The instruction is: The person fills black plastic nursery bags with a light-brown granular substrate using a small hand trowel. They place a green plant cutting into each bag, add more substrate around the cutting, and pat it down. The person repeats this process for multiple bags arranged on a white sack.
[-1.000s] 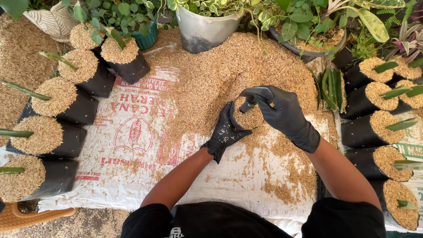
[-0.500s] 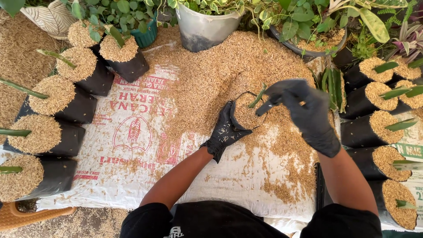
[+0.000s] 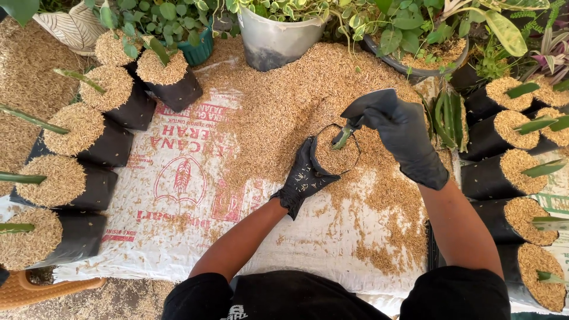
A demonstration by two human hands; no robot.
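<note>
My left hand point(image 3: 302, 178), in a black glove, grips the near-left side of a small black grow bag point(image 3: 335, 155) filled with rice husk. My right hand point(image 3: 398, 131), also gloved, pinches a green plant cutting point(image 3: 342, 138) and holds it upright in the husk at the bag's far-right rim. A loose pile of rice husk point(image 3: 296, 95) lies just behind the bag on the white printed sack point(image 3: 178, 201).
Filled black grow bags with cuttings stand in a row at the left point(image 3: 77, 130) and another row at the right point(image 3: 510, 166). Spare green cuttings point(image 3: 447, 115) lie right of my hand. A white pot point(image 3: 275, 35) and leafy potted plants point(image 3: 415, 29) line the far edge.
My right hand left the bag's rim, swung right, and came back holding a green cutting that now stands in the husk. The left hand stayed on the bag.
</note>
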